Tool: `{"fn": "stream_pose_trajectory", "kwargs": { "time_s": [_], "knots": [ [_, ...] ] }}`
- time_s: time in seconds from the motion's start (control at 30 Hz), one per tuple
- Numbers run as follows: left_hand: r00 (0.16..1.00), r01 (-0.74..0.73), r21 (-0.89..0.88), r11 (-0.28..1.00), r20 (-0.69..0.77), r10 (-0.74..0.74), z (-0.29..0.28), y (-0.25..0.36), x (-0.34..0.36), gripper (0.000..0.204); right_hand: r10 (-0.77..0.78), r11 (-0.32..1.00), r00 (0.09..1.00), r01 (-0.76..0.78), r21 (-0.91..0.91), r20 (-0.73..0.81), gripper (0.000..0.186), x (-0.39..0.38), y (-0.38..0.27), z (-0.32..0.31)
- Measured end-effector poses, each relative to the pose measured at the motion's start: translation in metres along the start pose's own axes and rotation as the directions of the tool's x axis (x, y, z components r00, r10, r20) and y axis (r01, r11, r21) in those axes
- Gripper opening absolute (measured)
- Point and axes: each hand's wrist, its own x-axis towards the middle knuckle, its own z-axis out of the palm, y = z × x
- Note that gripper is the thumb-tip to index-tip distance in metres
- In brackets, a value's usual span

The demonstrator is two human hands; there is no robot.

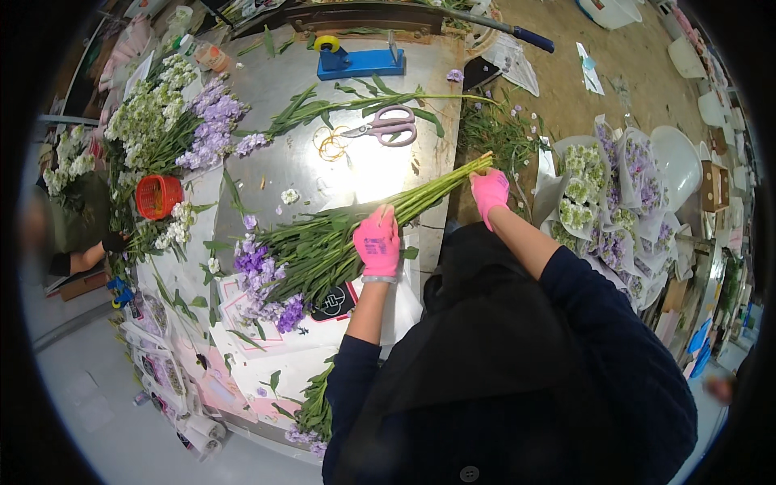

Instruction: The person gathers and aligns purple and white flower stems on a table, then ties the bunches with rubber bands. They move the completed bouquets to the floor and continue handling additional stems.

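Observation:
A bunch of purple flowers (261, 267) with long green stems lies diagonally over white paper (250, 368) on the metal table (275, 178). My left hand (377, 240), in a pink glove, is closed on the middle of the bunch. My right hand (489, 192), gloved alike, grips it by the cut stem ends. Above the bunch are purple-handled scissors (394, 123), some rubber bands (331, 144), a loose leafy stem (301, 110) and a blue tape dispenser (361, 66).
A red basket (158, 196) and white and lilac flowers (166, 105) sit at the left, near another person's arm (85, 259). Wrapped bouquets (598, 202) and a white tub (675, 162) stand at the right. A long metal lever (521, 36) crosses the far edge.

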Motion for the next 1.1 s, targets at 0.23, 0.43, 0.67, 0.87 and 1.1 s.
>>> {"fn": "stream_pose_trajectory", "kwargs": {
  "time_s": [0.23, 0.43, 0.67, 0.87, 1.1],
  "knots": [
    [0.998, 0.008, 0.002, 1.000, 0.055, -0.009, -0.002, -0.002, 0.005, 0.026, 0.033, 0.999, 0.999, -0.031, -0.031, 0.042, 0.028, 0.003, -0.003, 0.000],
    [0.992, 0.096, 0.022, 0.995, 0.076, -0.097, -0.001, 0.001, 0.011, 0.023, -0.135, 0.991, 0.984, 0.135, 0.004, 0.114, 0.026, 0.001, 0.002, -0.002],
    [0.996, 0.081, 0.076, 0.994, 0.020, -0.083, 0.001, 0.002, 0.005, 0.024, -0.178, 0.922, 0.970, 0.223, -0.316, 0.163, 0.024, -0.003, -0.025, -0.016],
    [0.998, 0.062, 0.067, 0.996, 0.000, -0.063, 0.002, 0.003, 0.008, 0.025, 0.002, 0.905, 0.972, 0.098, -0.413, 0.235, 0.028, 0.001, -0.054, -0.019],
    [1.000, -0.011, 0.001, 1.000, 0.024, 0.011, 0.002, -0.002, 0.009, 0.024, -0.211, 0.916, 0.960, 0.259, -0.306, 0.182, 0.033, 0.016, -0.017, -0.011]
  ]
}}
